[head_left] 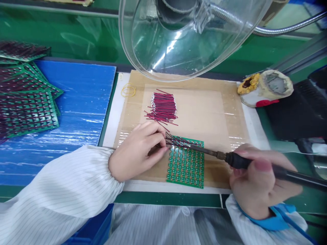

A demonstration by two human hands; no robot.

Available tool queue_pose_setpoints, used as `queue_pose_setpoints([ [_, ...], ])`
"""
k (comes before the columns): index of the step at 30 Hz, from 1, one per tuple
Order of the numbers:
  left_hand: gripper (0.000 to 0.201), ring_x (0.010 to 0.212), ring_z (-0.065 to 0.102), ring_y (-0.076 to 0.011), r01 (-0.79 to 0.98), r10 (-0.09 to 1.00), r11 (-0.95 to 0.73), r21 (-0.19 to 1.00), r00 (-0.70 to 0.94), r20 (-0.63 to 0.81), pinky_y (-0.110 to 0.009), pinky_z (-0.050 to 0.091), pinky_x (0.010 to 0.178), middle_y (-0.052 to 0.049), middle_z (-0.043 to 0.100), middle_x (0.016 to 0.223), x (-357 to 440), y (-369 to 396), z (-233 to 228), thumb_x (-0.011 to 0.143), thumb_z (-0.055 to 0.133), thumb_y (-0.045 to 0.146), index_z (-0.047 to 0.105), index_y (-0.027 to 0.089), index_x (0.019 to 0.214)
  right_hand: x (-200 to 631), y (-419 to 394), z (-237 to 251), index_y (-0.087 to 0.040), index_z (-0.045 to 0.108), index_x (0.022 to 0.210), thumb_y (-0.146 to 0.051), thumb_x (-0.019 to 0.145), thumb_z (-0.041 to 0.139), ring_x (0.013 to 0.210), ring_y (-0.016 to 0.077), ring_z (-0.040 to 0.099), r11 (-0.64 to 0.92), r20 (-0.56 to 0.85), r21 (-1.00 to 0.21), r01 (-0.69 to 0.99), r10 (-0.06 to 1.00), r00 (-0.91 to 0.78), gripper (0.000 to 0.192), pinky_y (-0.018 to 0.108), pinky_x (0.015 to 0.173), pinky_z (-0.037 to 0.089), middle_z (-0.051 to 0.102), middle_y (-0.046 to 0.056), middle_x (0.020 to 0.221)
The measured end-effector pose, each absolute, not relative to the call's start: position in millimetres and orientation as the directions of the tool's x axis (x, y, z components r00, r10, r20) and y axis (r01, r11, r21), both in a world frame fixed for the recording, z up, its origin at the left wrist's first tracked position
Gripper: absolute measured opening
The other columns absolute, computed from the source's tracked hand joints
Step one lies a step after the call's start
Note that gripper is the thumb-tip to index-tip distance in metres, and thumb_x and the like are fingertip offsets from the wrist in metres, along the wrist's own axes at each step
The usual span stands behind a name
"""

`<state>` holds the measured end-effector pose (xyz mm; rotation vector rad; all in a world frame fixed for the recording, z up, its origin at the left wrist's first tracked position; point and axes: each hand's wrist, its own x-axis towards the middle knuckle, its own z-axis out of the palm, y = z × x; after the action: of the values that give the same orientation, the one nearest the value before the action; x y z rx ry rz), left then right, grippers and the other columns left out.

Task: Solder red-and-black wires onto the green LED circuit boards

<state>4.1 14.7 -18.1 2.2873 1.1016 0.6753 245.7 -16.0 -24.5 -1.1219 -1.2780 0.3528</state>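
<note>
Resting low at left, the left hand [141, 151] comes in from a striped sleeve [74, 180], palm down, fingers curled. Its grip is narrow, thumb and forefinger pinching at the ends of dark wires [178, 140]; how many, cannot tell. Right hand [255, 185] well apart, back of wrist low, blue band [276, 217] around it. Its grip is wrapped around the dark handle of a soldering iron [237, 161], which points left across the upper part of the board; tip contact cannot be made out.

Containers, left to right: blue bin [88, 228] below the surface [166, 198], partly hidden by the sleeve, contents out of sight. Far right, a whitish pot [277, 83] with grey stuff inside, yellow crusty material [249, 84] against its left side.

Far left, fanned stack of wired boards [30, 109] on a blue sheet [79, 112]. Between the hands, green circuit board [186, 166] flat on brown cardboard [212, 112]: small pads in regular rows, dark wires slanting over the upper rows, lower rows bare. Just beyond it, bundle of red wires [163, 105], pale tips both ends, a few strays askew.
</note>
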Motion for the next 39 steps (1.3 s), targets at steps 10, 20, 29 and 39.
queue_pose_setpoints([
  [10, 0.026, 0.067, 0.056, -0.0169, 0.441, 0.445, -0.869, -0.225, 0.895, 0.033, -0.03, 0.041, 0.059, -0.005, 0.061, 0.076, 14.0, 57.4, 12.5, 0.091, 0.043, 0.006, 0.064, 0.012, 0.077, 257.3, -11.7, -30.7, -0.02, 0.065, 0.064, -0.043, 0.08, 0.064, 0.033, 0.0093, 0.044, 0.397, 0.553, -0.825, 0.401, 0.71, 0.435, 0.028, 0.025, 0.031, 0.03, 0.057, -0.002, 0.054],
  [20, 0.012, 0.085, 0.063, -0.0088, 0.531, 0.732, -0.659, 0.532, 0.615, 0.293, -0.019, 0.047, 0.079, 0.0, 0.068, 0.095, 1.6, 50.1, -3.9, 0.096, 0.051, 0.016, 0.061, 0.016, 0.102, 258.6, -16.0, -31.3, -0.018, 0.067, 0.071, -0.033, 0.084, 0.062, 0.036, 0.0073, 0.046, 0.398, 0.512, -0.855, 0.332, 0.749, 0.421, 0.02, 0.024, 0.031, 0.03, 0.06, -0.001, 0.061],
  [29, 0.007, 0.081, 0.059, -0.0083, 0.442, 0.802, -0.509, 0.739, 0.554, 0.222, -0.021, 0.046, 0.077, 0.001, 0.066, 0.091, 6.4, 22.6, -12.2, 0.093, 0.058, 0.018, 0.065, 0.017, 0.096, 256.7, -16.5, -31.8, -0.017, 0.067, 0.076, -0.023, 0.086, 0.06, 0.04, 0.0067, 0.047, 0.459, 0.541, -0.832, 0.312, 0.797, 0.269, 0.014, 0.022, 0.035, 0.034, 0.06, -0.002, 0.06],
  [39, 0.013, 0.092, 0.054, -0.0168, 0.514, 0.767, -0.591, 0.622, 0.598, 0.234, -0.035, 0.04, 0.089, -0.002, 0.063, 0.088, 12.6, 15.5, -13.8, 0.094, 0.056, 0.021, 0.063, 0.016, 0.085, 259.8, -24.5, -32.5, -0.024, 0.069, 0.086, -0.02, 0.085, 0.061, 0.047, 0.0101, 0.049, 0.398, 0.452, -0.844, 0.36, 0.889, 0.075, 0.009, 0.028, 0.046, 0.043, 0.063, -0.002, 0.069],
])
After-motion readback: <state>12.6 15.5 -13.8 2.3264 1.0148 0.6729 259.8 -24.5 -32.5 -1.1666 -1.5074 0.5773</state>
